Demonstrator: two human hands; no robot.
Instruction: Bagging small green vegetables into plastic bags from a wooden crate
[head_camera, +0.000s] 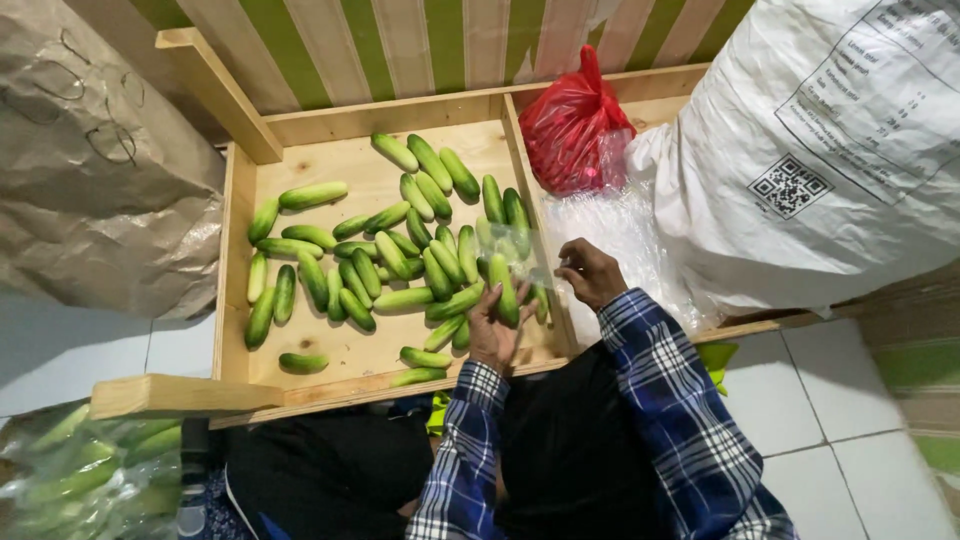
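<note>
Wood: pale wooden tray (236, 300) with raised rims, lying just ahead of both hands and holding a loose scatter of green cucumbers (350, 270).
Left hand: the left hand (493, 335) is raised palm-up over the near right corner of the tray, fingers curled around one cucumber (505, 290) that stands nearly upright in its grip.
Right hand: the right hand (590, 272) sits just beside the left, over the tray's right rim, fingertips pinched on the edge of a clear plastic bag (518, 250).
Bag: thin and see-through, hanging between the two hands; its mouth is hard to make out, and the held cucumber seems to be at or inside it.
Step in hand: by the look of it, bagging cucumbers, with one being fed into the bag.
Next move: this probably calls for keeping the bag mouth open with the pinching hand while the other lets the cucumber slide down, then reaches forward for another.
Beyond the right hand: a red plastic bag (573, 125) and a large white sack (800, 110).
Left of the tray: crumpled brown paper (90, 170).
</note>
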